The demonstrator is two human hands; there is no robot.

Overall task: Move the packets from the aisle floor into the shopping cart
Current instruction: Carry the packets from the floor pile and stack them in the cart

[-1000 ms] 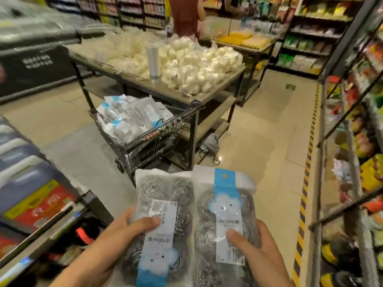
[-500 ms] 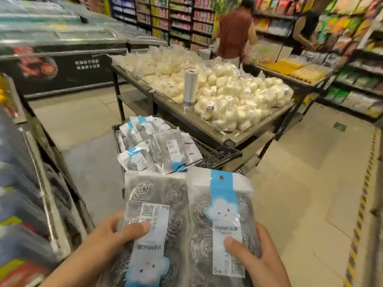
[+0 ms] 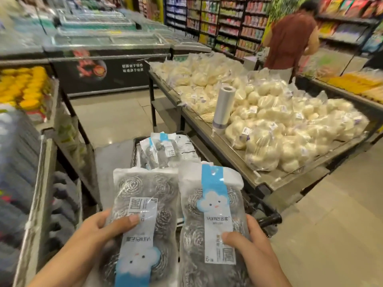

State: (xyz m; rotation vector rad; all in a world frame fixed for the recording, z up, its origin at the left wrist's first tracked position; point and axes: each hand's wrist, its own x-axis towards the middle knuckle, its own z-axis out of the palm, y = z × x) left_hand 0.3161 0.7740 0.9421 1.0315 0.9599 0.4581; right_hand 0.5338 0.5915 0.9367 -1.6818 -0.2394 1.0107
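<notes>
Fingers of the left hand (image 3: pixel 97 230) curl round the left packet (image 3: pixel 143 206) with the thumb pressed on its label, and the right hand (image 3: pixel 248 243) pinches the right packet (image 3: pixel 209 201) likewise. Both packets (steel scourers in clear bags) hang side by side above the near end of the shopping cart (image 3: pixel 269 220), where more packets (image 3: pixel 165 148) lie at the far end.

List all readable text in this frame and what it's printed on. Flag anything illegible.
"yunlei 云蕾" on the label of the right packet, held by the right hand.
"6" at the lower left of that same label.
The same brand, upside down, on the left packet, held by the left hand.
White Chinese characters on the freezer front: blurred, unreadable.
Packets in the cart, stickers on the bagged buns, shelf goods: too small.
</notes>
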